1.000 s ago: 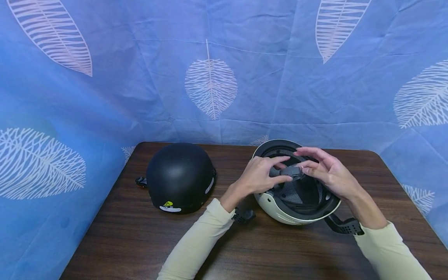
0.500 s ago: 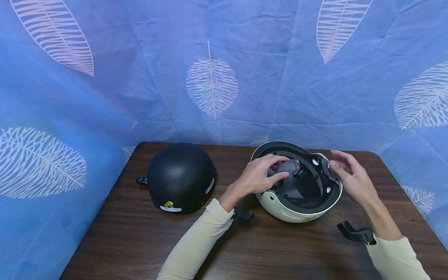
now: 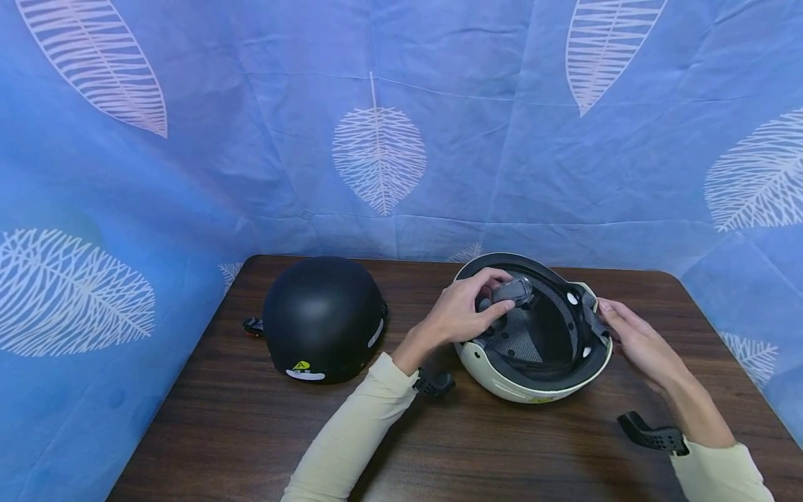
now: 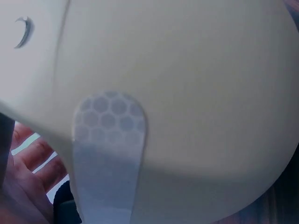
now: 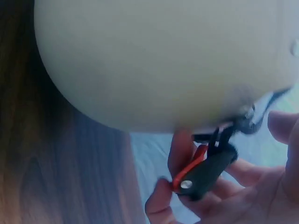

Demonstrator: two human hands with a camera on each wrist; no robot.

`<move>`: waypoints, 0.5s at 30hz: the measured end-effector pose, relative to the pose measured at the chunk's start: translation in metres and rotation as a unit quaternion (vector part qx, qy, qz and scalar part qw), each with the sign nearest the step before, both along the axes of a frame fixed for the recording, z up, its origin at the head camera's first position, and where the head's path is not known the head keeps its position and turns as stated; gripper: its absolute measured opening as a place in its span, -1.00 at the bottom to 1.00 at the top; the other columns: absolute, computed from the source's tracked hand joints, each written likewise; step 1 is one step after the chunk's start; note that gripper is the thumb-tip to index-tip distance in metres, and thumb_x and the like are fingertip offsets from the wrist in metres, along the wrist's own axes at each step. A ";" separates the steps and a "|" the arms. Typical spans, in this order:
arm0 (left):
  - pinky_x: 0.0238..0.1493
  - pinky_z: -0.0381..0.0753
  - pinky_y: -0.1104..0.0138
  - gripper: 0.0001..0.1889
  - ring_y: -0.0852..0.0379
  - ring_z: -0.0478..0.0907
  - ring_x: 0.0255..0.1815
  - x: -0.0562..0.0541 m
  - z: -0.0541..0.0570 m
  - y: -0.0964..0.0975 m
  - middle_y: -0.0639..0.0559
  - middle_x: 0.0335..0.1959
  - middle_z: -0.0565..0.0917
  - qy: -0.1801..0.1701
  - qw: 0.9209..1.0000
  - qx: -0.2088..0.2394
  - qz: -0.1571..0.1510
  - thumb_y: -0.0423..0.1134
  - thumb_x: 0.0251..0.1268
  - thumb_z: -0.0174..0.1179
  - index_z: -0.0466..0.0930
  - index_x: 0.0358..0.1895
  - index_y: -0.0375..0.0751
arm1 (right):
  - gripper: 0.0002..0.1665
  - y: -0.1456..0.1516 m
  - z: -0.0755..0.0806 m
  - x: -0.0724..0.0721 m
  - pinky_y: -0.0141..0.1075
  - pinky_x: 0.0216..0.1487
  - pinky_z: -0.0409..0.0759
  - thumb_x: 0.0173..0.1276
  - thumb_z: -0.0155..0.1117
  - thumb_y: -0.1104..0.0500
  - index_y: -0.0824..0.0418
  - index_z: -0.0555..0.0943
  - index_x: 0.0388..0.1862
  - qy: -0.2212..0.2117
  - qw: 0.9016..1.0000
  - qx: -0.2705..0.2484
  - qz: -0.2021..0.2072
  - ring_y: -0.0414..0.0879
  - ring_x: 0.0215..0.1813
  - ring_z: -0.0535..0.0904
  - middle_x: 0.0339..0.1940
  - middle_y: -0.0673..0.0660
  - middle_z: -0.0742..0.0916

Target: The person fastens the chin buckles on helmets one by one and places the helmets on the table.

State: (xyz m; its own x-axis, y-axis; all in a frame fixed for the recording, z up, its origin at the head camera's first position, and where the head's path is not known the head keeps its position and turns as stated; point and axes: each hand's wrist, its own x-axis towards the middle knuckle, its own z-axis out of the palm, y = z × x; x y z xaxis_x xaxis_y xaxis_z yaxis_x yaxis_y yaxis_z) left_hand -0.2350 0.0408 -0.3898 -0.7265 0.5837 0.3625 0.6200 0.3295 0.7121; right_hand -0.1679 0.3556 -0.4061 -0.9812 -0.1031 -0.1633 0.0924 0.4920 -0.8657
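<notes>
A cream helmet point(image 3: 502, 380) lies upside down on the table, its dark padded inside facing up. My left hand point(image 3: 461, 310) grips a dark grey pad point(image 3: 511, 291) between thumb and fingers at the helmet's left inner side. At the right rim is my right hand point(image 3: 643, 341), beside another grey piece point(image 3: 592, 314). In the right wrist view, its fingers curl round a black strap buckle point(image 5: 212, 172) with a red tab point(image 5: 189, 168), which hangs under the shell. Cream shell point(image 4: 201, 93) with a honeycomb-patterned sticker point(image 4: 110, 140) fills most of the left wrist view.
A matte black helmet point(image 3: 323, 314) sits dome up on the left, with a small buckle point(image 3: 254, 325) sticking out beside it. The dark wooden table point(image 3: 502, 453) ends at a blue cloth point(image 3: 464, 160) printed with white leaves.
My right hand has left the grey pad and moved right, to the helmet's right rim and the buckle there. My left hand keeps the pad, which has shifted slightly left and up.
</notes>
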 end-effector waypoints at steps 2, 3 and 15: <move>0.04 0.55 0.29 -0.59 0.32 0.53 -0.05 -0.001 0.000 0.000 0.12 -0.01 0.64 -0.004 1.000 0.009 -0.004 -0.01 0.43 0.17 0.45 0.27 0.06 | -0.15 0.005 0.001 0.002 -0.43 -0.13 0.50 0.62 -0.44 -0.24 0.36 -0.03 0.57 0.002 1.000 0.006 0.006 -0.34 0.16 0.45 0.28 0.21 0.45; 0.05 0.55 0.27 -0.60 0.32 0.53 -0.05 -0.001 0.000 -0.001 0.12 -0.01 0.63 -0.008 1.000 0.013 -0.006 -0.01 0.43 0.17 0.45 0.27 0.05 | -0.19 0.007 0.002 0.003 -0.40 -0.15 0.52 0.63 -0.43 -0.23 0.33 0.02 0.56 0.006 1.000 0.008 0.007 -0.44 0.05 0.45 0.20 0.06 0.50; 0.03 0.56 0.08 -0.61 0.26 0.52 -0.11 -0.003 0.000 0.000 0.05 -0.07 0.64 -0.020 0.999 0.042 -0.020 -0.10 0.40 0.19 0.45 0.24 -0.03 | -0.60 0.021 0.016 0.010 -0.38 -0.28 0.55 0.63 -0.10 0.02 -0.09 0.40 0.38 0.059 0.989 -0.137 -0.003 -0.18 -0.30 0.59 -0.06 -0.16 0.61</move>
